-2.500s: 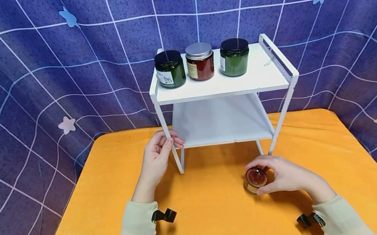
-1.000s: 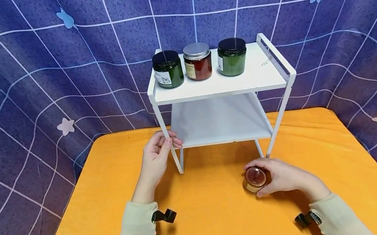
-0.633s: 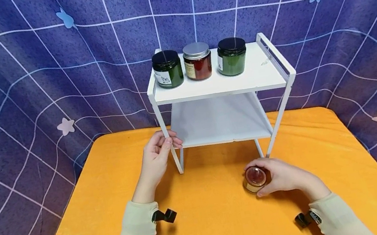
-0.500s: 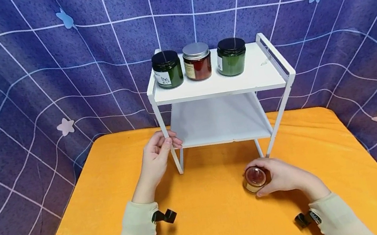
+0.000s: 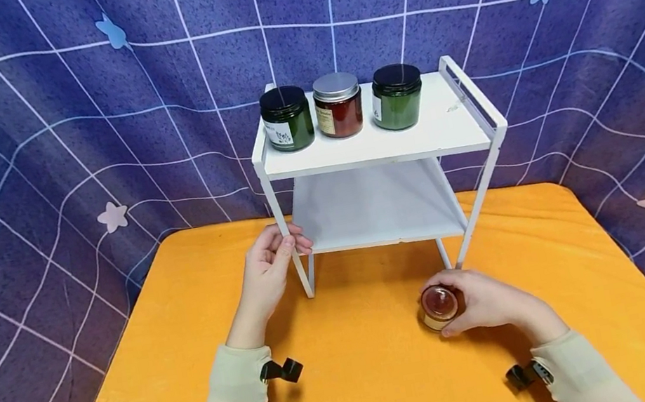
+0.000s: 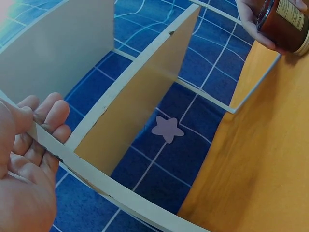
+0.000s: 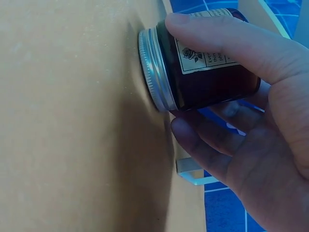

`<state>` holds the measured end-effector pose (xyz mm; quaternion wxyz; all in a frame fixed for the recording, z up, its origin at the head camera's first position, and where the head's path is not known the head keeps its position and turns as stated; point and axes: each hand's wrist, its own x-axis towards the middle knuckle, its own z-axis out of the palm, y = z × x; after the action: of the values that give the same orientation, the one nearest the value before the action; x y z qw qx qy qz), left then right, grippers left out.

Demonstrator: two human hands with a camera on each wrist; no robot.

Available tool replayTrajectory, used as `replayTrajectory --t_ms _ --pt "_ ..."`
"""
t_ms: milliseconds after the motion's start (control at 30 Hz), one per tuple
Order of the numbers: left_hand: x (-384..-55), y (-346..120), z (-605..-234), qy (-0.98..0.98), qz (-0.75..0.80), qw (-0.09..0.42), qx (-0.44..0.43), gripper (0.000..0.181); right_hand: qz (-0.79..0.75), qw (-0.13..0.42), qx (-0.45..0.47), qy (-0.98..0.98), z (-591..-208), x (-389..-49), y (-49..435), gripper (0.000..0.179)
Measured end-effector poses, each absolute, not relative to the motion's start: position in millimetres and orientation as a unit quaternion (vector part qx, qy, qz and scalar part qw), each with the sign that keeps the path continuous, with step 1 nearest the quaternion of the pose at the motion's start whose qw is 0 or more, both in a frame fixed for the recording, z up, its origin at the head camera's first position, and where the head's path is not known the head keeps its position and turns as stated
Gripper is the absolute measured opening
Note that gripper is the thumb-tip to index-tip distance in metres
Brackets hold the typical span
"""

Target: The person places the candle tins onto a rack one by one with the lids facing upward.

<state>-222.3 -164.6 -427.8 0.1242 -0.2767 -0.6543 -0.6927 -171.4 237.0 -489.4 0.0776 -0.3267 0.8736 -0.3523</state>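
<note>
My right hand grips an amber glass jar, thumb on the near side and fingers round the far side. The jar is upside down: in the right wrist view its silver lid faces the orange cloth, right at the surface. A printed label with a rose shows beside the thumb. With thumb and fingers, my left hand holds the front left leg of a white two-tier shelf, at about the lower tier's height. The left wrist view shows that leg passing between thumb and fingers.
On the top tier stand a green jar with black lid, an amber jar with silver lid and another green jar. Orange cloth covers the table. A blue star-patterned curtain hangs behind and at both sides.
The head view has shifted slightly. Both hands keep their holds, and the amber jar stays in nearly the same spot by the front right leg.
</note>
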Motion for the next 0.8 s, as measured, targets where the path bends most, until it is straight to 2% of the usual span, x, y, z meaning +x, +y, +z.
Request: replayTrajectory --t_ms 233,800 --pt "-223.1 -164.2 -428.5 -0.654 -0.694 0.123 -0.275 0.021 -0.343 0.070 -0.333 0.876 -483.5 -169.6 238.9 0.067" --pt "-223.2 -161.9 -431.9 -0.641 -0.703 0.135 -0.277 0.021 -0.378 0.094 -0.350 0.852 -483.4 -170.6 238.4 0.063"
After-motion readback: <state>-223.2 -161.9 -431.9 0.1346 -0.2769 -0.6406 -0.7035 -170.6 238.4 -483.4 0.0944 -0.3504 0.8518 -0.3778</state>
